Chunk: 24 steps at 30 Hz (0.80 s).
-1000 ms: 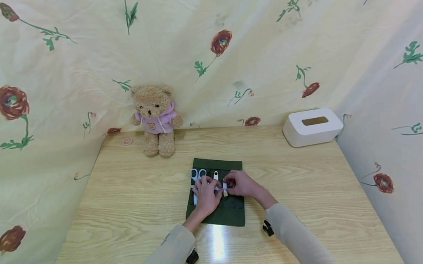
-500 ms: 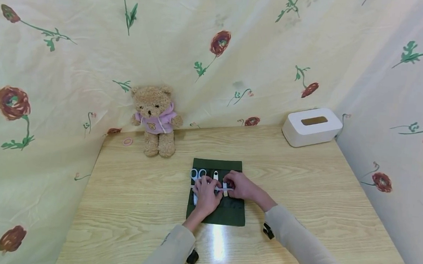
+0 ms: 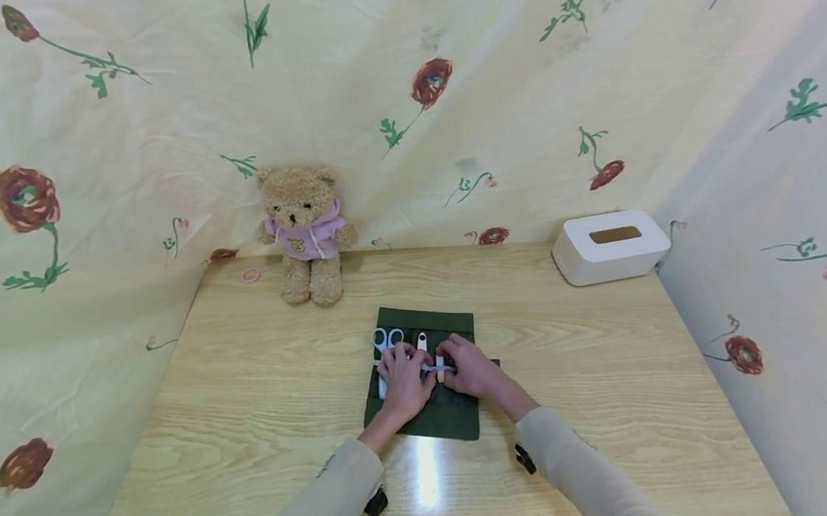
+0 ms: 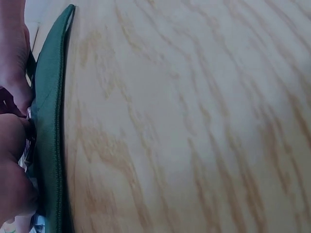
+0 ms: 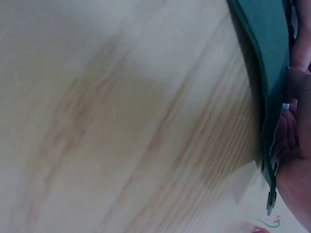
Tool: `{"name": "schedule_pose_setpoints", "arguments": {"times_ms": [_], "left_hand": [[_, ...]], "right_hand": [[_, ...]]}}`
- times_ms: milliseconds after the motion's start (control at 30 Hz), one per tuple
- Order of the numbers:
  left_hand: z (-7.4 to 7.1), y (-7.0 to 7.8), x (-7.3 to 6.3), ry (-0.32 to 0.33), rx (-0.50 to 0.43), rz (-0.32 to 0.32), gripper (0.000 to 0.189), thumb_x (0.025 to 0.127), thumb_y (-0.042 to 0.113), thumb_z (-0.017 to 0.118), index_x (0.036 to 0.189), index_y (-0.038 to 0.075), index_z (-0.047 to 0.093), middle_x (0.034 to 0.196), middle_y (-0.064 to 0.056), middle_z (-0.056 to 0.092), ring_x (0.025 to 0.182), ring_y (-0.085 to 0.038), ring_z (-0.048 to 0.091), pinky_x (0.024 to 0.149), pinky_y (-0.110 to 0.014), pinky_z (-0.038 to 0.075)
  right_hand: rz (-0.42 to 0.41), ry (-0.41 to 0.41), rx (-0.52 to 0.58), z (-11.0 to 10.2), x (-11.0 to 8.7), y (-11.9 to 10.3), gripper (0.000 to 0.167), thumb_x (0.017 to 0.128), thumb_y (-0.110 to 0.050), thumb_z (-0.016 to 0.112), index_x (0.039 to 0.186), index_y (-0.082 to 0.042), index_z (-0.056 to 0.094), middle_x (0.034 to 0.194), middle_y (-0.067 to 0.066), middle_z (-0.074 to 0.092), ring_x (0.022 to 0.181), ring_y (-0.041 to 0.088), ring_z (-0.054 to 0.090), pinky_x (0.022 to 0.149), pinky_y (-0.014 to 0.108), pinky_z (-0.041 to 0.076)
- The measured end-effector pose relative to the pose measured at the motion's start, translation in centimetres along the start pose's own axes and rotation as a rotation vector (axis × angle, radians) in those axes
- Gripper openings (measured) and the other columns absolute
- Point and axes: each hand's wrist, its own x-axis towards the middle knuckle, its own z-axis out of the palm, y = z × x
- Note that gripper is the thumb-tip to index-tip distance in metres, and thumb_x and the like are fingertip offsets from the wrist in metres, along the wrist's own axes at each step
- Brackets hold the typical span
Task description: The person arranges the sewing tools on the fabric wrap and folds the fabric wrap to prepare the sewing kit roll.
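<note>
A dark green tool roll [image 3: 437, 426] lies unrolled on the table. In the head view it holds scissors with pale blue handles [image 3: 380, 339], a white flat tool with a hole in its end [image 3: 422, 340] and a small slim white piece [image 3: 440, 361]. A pale strap [image 3: 437, 368] crosses these things. My left hand [image 3: 406, 379] lies over the scissors' blades, thumb and forefinger pinching the strap left of the white piece. On the other side, my right hand [image 3: 469, 368] curls its fingers at the white piece and pinches the strap. Both wrist views show the roll's green edge [image 4: 50, 107].
A teddy bear [image 3: 304, 233] in a lilac hoodie sits at the back left, beside a small pink ring [image 3: 250, 275]. A white tissue box [image 3: 606, 261] stands at the back right. Floral cloth hangs behind the wooden table [image 3: 263, 408].
My right hand has shifted slightly at the strap, and a dark tab of the roll now shows beside its wrist. My left hand has stayed in place.
</note>
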Motion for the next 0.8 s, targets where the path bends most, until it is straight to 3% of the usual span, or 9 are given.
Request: {"name": "schedule_pose_setpoints", "arguments": {"times_ms": [367,800], "left_hand": [[0.27,0.26,-0.08,0.007,0.027,-0.007,0.015,0.088,0.019,0.075,0.089,0.015,0.061,0.111,-0.011,0.042,0.101,-0.035,0.034,0.086,-0.055,0.027],[0.06,0.49,0.00,-0.002,-0.002,-0.008,0.010,0.087,0.015,0.075,0.087,0.014,0.065,0.111,-0.011,0.043,0.102,-0.035,0.034,0.083,-0.054,0.027]], "right_hand": [[-0.054,0.071,-0.076,0.47,-0.34,-0.38,0.029,0.078,-0.001,0.070,0.106,0.007,0.064,0.098,0.011,0.056,0.084,0.021,0.053,0.074,0.036,0.050],[0.002,0.029,0.031,-0.07,-0.41,-0.39,0.029,0.080,-0.001,0.068,0.108,0.005,0.063,0.099,0.010,0.055,0.078,0.016,0.052,0.068,0.031,0.049]]}}
